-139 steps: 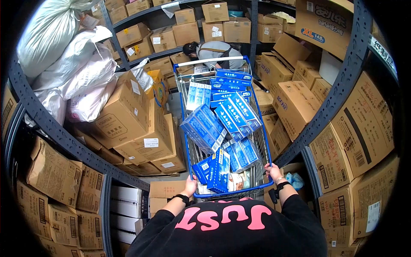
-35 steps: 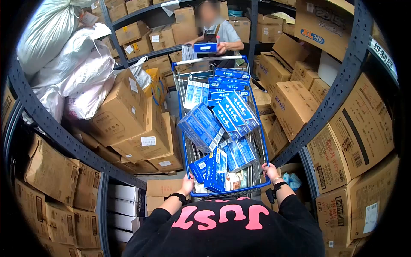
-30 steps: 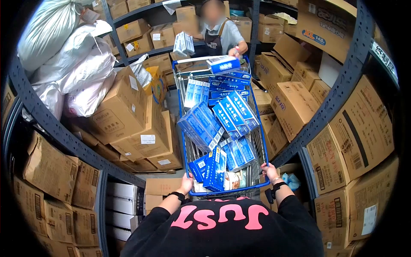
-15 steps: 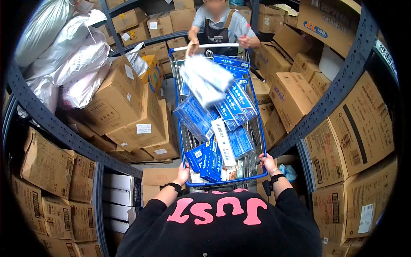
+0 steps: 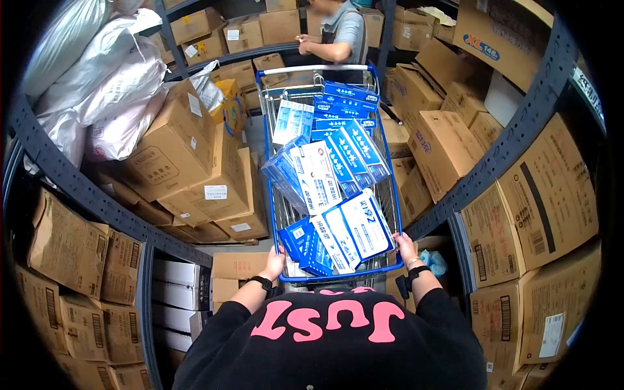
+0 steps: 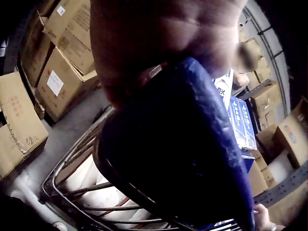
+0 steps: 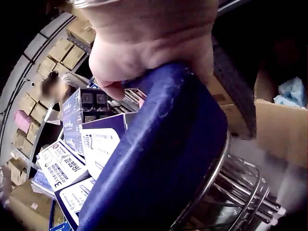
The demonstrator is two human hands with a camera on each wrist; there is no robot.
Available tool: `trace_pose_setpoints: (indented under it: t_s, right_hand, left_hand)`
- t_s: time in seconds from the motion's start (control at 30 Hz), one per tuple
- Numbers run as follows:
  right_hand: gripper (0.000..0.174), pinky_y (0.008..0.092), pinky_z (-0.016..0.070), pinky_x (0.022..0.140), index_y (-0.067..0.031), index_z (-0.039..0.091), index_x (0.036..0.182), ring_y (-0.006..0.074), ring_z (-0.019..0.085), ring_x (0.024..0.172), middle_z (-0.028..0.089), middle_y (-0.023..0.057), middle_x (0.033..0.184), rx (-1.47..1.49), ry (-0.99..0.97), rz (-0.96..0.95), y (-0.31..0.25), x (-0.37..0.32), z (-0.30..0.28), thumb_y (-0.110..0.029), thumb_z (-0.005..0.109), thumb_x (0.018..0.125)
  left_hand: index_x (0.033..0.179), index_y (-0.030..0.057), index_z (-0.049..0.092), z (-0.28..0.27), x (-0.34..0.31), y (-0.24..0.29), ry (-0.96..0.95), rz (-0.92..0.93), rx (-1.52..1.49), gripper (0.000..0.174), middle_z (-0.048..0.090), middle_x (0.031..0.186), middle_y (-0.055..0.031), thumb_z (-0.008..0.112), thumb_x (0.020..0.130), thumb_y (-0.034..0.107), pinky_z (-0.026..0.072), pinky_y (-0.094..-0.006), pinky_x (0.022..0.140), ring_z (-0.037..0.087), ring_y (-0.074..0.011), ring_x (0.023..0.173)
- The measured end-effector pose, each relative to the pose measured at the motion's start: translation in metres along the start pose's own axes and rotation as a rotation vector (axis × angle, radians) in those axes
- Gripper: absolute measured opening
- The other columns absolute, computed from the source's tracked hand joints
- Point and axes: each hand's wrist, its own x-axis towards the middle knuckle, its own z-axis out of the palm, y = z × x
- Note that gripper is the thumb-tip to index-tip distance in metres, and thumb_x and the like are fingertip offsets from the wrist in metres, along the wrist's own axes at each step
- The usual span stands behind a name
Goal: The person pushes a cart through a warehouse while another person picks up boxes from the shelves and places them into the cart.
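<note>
A shopping cart with a blue rim stands in front of me, heaped with blue-and-white toothpaste-like boxes. My left hand grips the near left corner of the rim, and my right hand grips the near right corner. Both wrist views show the thick blue plastic corner under the palm, the left corner and the right corner. Two white-faced packs lie on top of the load: one pack in the middle, another pack near my hands. Fingertips are partly hidden beneath the rim.
Another person stands beyond the cart's far white handle, turned sideways. Stacked cartons and white sacks line the left. More cartons sit behind a dark shelf beam on the right.
The other person rose from bending, tossed packs over the far end into the cart, then turned aside. The white-faced packs now lie on the load. My hands keep their grip.
</note>
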Motion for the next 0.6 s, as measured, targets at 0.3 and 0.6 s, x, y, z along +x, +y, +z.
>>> trace_pose_setpoints:
  t_s: [0.3,0.6]
  right_hand:
    - [0.026,0.0209,0.0376,0.067,-0.0026,0.051,0.090,0.0095,0.048,0.071,0.054,0.0021,0.078,-0.085,0.043,-0.127,0.005,-0.004,0.008,-0.018,0.061,0.071]
    - [0.031,0.0231,0.0396,0.066,-0.0011,0.052,0.082,0.0116,0.050,0.070,0.056,0.0044,0.077,-0.154,0.042,-0.134,0.002,-0.001,0.004,-0.018,0.068,0.062]
  left_hand:
    - [0.075,0.0110,0.039,-0.006,-0.008,0.005,0.001,0.005,-0.011,0.021,0.039,0.061,0.0018,0.035,0.065,-0.008,0.0309,-0.0221,0.044,0.038,-0.0086,0.052]
    - [0.075,0.0135,0.037,0.000,-0.006,0.015,-0.006,-0.013,-0.062,0.024,0.039,0.055,-0.0011,0.035,0.061,-0.007,0.0282,-0.0240,0.035,0.037,-0.0121,0.042]
